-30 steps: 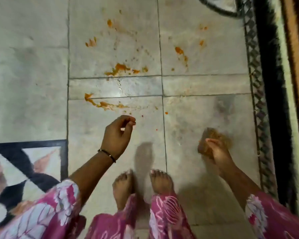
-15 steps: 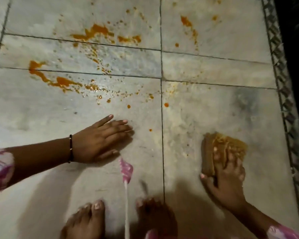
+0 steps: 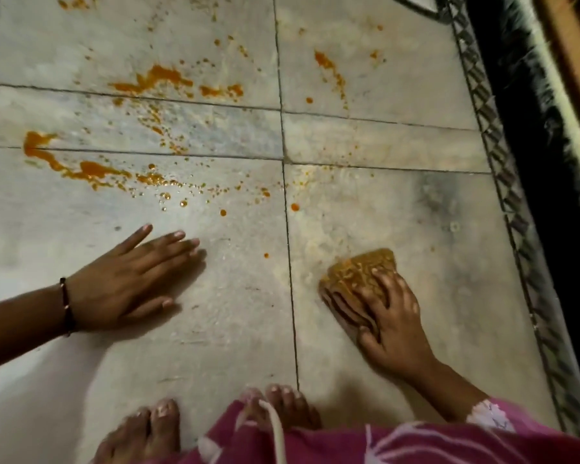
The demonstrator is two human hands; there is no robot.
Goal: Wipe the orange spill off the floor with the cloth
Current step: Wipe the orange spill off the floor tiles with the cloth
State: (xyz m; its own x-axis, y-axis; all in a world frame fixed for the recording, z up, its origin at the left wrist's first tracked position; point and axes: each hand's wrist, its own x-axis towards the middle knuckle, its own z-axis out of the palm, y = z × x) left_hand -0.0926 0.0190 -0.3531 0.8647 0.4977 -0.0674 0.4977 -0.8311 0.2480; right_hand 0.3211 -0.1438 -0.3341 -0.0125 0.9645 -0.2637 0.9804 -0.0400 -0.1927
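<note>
Orange spill lies across the grey floor tiles: a long streak (image 3: 91,169) at the left, a patch (image 3: 161,78) farther away, and smaller splashes (image 3: 329,65) to the right, with droplets scattered between. A folded brown cloth (image 3: 355,272), stained orange, lies on the right tile, nearer to me than the spill. My right hand (image 3: 392,326) presses it down, fingers bent over its top and thumb hooked at its near edge. My left hand (image 3: 128,283) rests flat on the floor with straight fingers, just short of the droplets.
A dark rug with a patterned border (image 3: 509,182) runs along the right side. My bare feet (image 3: 148,426) and pink patterned clothing (image 3: 382,443) fill the bottom edge. A lone drop (image 3: 266,255) sits between my hands.
The view has dropped closer to the floor. My left hand went from raised and curled to flat on the tile. My right hand brought the cloth down onto the floor.
</note>
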